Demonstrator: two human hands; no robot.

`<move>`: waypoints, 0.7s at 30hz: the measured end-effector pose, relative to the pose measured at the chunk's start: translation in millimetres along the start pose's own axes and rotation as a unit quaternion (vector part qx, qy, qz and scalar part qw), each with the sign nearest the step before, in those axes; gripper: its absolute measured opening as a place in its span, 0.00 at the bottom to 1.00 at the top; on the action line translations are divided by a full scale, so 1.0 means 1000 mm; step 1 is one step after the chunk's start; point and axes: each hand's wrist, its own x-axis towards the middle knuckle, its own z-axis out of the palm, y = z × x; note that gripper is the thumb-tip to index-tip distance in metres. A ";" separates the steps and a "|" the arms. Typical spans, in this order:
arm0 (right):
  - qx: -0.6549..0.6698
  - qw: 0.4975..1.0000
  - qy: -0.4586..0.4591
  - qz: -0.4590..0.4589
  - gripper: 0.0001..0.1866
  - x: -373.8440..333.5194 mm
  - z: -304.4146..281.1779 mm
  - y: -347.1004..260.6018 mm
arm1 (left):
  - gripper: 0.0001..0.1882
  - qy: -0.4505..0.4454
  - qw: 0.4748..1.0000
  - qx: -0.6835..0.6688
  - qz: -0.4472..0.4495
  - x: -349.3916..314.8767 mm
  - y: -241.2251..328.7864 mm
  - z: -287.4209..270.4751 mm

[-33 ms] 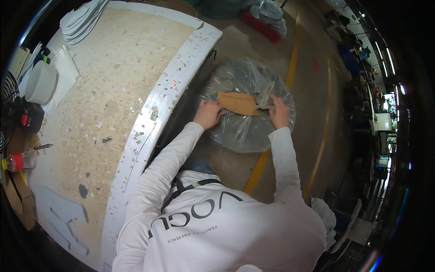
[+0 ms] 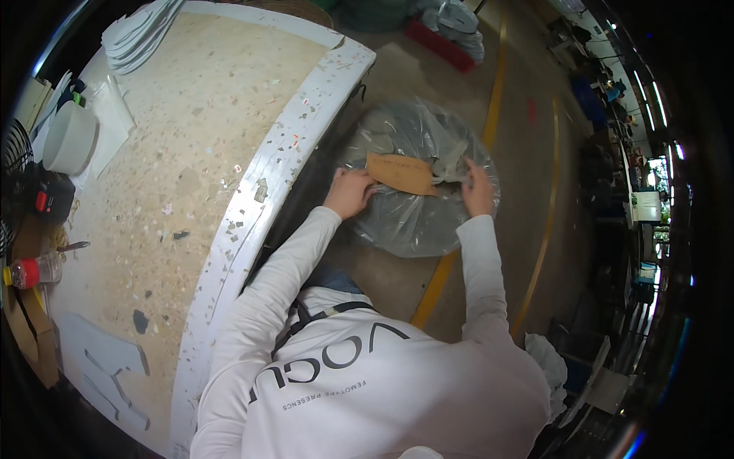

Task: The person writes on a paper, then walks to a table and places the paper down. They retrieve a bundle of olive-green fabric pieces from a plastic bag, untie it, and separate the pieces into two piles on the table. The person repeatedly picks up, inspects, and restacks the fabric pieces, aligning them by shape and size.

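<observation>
A large, clear plastic bag (image 2: 413,229), bulging and round, sits low beside the table, its gathered top loosely bunched. On it lies a brown, leaf-shaped card (image 2: 401,174) with handwriting. My left hand (image 2: 349,193) is closed on the bag's plastic at the card's left end, its fingertips close to the card's lower edge. To the right of the bunched plastic is my right hand (image 2: 478,191), with index finger and thumb apart; the fingertips are at the bag's surface. What lies inside the bag is hard to make out.
At left stands a worn, white-edged table (image 2: 206,153) holding stacked white sheets (image 2: 138,34), a white tub (image 2: 70,138), a red-labelled bottle (image 2: 34,271) and grey cut-out pieces (image 2: 103,367). Yellow lines (image 2: 547,222) cross the floor. A red object (image 2: 440,46) lies beyond the bag.
My right hand has shifted slightly right, away from the bunched plastic, and its fingers have spread. The card has tilted a little; my left hand has barely moved.
</observation>
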 end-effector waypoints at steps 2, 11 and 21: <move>0.075 0.985 0.152 0.026 0.24 0.022 -0.006 0.036 | 0.08 0.040 0.999 0.014 0.014 -0.007 -0.009 -0.009; 0.186 0.841 0.284 0.421 0.39 0.036 -0.037 0.183 | 0.06 0.118 0.988 -0.094 -0.027 -0.032 -0.034 -0.013; 0.019 0.968 0.202 -0.150 0.12 -0.003 -0.055 -0.050 | 0.21 0.098 0.970 -0.161 -0.155 -0.021 -0.019 -0.020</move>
